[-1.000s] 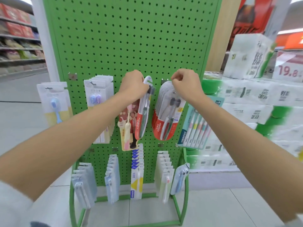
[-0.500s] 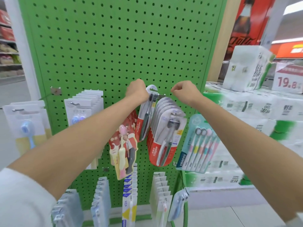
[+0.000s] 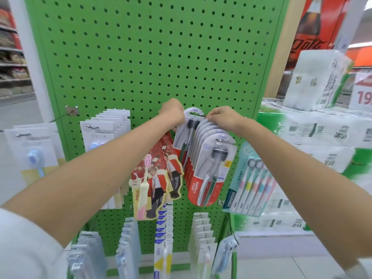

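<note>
A green pegboard rack (image 3: 141, 57) holds hanging toothbrush packs. My left hand (image 3: 173, 113) grips the top of a single red-and-clear Colgate toothbrush pack (image 3: 184, 137) against the board. My right hand (image 3: 223, 118) pinches the tops of a row of several matching Colgate packs (image 3: 211, 168) hanging on a hook to the right of it. The hook itself is hidden by my fingers.
Red cartoon toothbrush packs (image 3: 155, 184) hang below my left hand, a teal multi-brush pack (image 3: 249, 178) to the right. White packs (image 3: 106, 127) hang left, more packs (image 3: 163, 238) below. Stacked tissue bales (image 3: 318, 133) stand at the right with a price sign (image 3: 362, 91).
The view has come closer and risen. My right hand moved left onto the tops of the row of Colgate packs. My left hand keeps its hold on the single pack.
</note>
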Motion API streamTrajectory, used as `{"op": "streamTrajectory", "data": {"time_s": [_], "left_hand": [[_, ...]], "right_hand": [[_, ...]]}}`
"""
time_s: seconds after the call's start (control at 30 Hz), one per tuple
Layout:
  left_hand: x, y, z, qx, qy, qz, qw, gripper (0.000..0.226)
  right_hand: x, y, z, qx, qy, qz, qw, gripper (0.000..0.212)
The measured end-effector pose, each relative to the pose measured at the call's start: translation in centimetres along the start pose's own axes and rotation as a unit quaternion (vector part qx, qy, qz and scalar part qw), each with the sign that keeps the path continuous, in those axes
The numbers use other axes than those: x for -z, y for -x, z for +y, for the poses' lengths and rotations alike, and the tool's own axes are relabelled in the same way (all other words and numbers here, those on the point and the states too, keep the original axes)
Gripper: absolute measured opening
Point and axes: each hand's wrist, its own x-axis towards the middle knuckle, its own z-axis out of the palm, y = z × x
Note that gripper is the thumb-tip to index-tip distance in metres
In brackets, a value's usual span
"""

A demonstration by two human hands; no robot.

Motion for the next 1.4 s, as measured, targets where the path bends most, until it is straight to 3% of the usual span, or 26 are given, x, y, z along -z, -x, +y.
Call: {"op": "streamTrajectory", "data": {"time_s": [0.37,0.6,0.8,1.1,1.4], "left_hand": [[-0.4,-0.1,0.7,0.038,-0.033,-0.057,0.997,0.024],[-0.6,-0.2,0.4,0.082,0.022,-0.071,0.994,0.028],[-1.0,-0.4,0.5,0.060,0.021,-0.043,0.997,0.020],[-2.5,0.5,2.1,0.026,0.098,-0.111,0.989,0.015],[-2.7,1.1,1.7,0.008,0.148,-0.147,0.978,0.018]], "right_hand": [[0.1,0.0,0.4,-0.006,-0.011,-0.003,1.000,0.020],[0.4,-0.2,0.9,-0.011,-0.026,0.007,1.000,0.018],[0.4,-0.1,1.0,-0.012,-0.029,-0.008,0.999,0.018],[0.6,0.0,1.1,-0.024,-0.058,0.000,0.998,0.018],[0.9,0.4,1.2,0.001,-0.018,0.012,1.000,0.017]]}}
